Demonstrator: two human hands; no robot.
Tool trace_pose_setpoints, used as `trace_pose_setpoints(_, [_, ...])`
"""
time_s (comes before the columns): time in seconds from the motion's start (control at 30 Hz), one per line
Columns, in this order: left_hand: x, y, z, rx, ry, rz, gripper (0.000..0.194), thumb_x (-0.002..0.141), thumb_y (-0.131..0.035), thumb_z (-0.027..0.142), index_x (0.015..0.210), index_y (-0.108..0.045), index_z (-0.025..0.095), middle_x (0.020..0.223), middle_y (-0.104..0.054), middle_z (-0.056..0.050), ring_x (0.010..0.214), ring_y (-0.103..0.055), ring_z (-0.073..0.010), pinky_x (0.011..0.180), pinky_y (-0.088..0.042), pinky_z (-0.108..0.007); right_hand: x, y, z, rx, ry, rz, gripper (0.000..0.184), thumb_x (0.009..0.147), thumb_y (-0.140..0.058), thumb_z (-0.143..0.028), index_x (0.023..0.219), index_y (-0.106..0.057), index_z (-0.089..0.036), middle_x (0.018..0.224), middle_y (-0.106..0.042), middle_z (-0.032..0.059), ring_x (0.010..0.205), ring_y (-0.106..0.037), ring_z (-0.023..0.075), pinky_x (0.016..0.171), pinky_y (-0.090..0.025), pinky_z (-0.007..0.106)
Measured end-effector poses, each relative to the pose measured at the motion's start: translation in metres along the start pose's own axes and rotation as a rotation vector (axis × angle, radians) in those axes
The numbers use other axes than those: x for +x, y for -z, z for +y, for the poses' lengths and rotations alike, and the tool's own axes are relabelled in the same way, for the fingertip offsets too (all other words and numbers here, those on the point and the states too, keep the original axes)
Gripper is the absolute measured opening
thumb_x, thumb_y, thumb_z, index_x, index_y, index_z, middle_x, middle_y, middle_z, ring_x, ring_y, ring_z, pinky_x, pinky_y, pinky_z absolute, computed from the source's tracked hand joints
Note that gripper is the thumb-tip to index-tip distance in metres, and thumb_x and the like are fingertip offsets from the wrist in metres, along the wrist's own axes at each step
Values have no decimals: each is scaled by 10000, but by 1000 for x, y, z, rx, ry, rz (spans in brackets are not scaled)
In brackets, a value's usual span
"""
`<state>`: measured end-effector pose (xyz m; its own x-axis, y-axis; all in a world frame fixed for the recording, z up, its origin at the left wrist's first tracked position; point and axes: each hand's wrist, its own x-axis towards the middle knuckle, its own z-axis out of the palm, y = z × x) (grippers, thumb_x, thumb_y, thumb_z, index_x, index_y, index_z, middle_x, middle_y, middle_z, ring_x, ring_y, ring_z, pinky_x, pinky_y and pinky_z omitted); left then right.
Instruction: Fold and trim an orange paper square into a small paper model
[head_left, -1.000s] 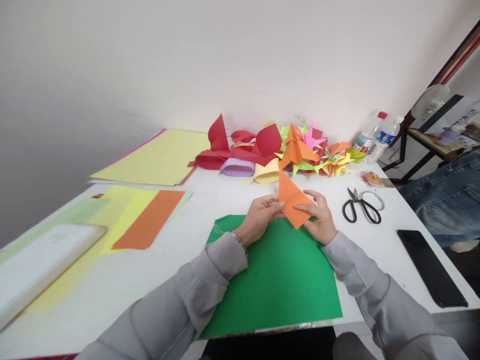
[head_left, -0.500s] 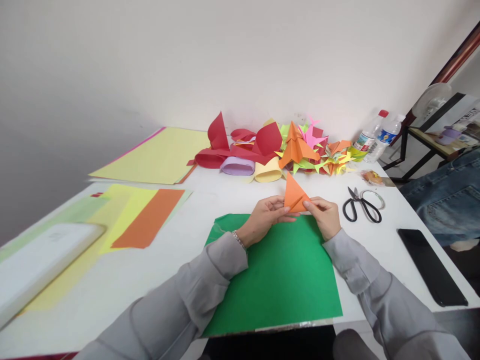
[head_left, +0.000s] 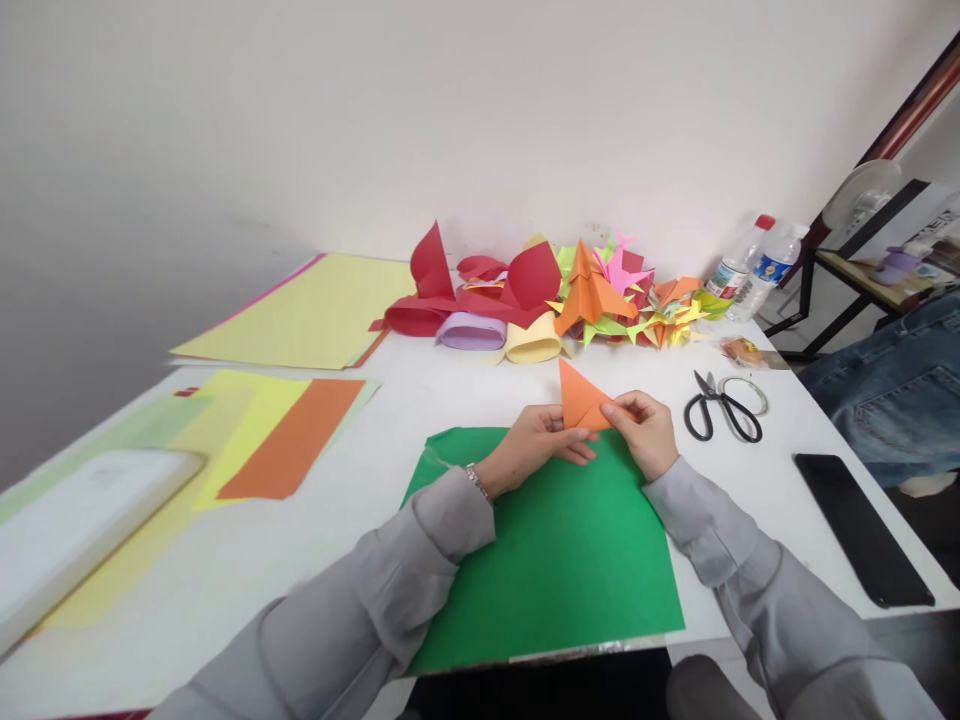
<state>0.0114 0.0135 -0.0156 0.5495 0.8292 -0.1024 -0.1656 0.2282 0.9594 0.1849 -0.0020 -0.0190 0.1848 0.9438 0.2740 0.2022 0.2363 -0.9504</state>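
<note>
Between my two hands is a small piece of folded orange paper (head_left: 582,396), its sharp corner pointing up and away from me. My left hand (head_left: 538,440) grips its lower left edge, thumb in front and fingers behind. My right hand (head_left: 646,430) pinches the lower right side between thumb and forefinger. A crease or flap line runs across the lower part of the paper. Underneath, a large green sheet (head_left: 555,560) lies on the white table, reaching to the front edge.
Folded paper shapes, among them an orange one (head_left: 589,295) and red ones (head_left: 532,275), stand along the wall. Scissors (head_left: 720,410), a phone (head_left: 862,530) and two bottles (head_left: 765,265) are to the right. Coloured sheets (head_left: 292,440) and a white slab (head_left: 97,530) lie left. A person's jeans (head_left: 900,390) show far right.
The orange paper has turned from a wider kite-like shape to a smaller triangle with its lower part folded. Over the last half second it shifted slightly left and down.
</note>
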Motion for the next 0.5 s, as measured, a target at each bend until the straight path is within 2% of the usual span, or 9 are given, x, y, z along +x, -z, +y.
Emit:
trace_pose_setpoints(0.23, [0, 0, -1, 15, 27, 0, 369, 654, -769, 374, 908, -686, 119, 811, -736, -126, 622, -698, -213, 575, -576, -320, 2, 0, 0, 122, -96, -31, 327, 594, -769, -438, 782, -626, -211, 682, -652, 6, 641, -593, 165, 624, -474, 301])
trace_pose_setpoints(0.5, [1, 0, -2, 38, 32, 32, 374, 627, -790, 352, 886, -682, 104, 803, -739, -113, 612, -695, -190, 563, -580, -287, 4, 0, 4, 133, -125, -76, 281, 587, -769, -434, 702, -686, -191, 676, -686, 23, 607, -584, 160, 607, -464, 301])
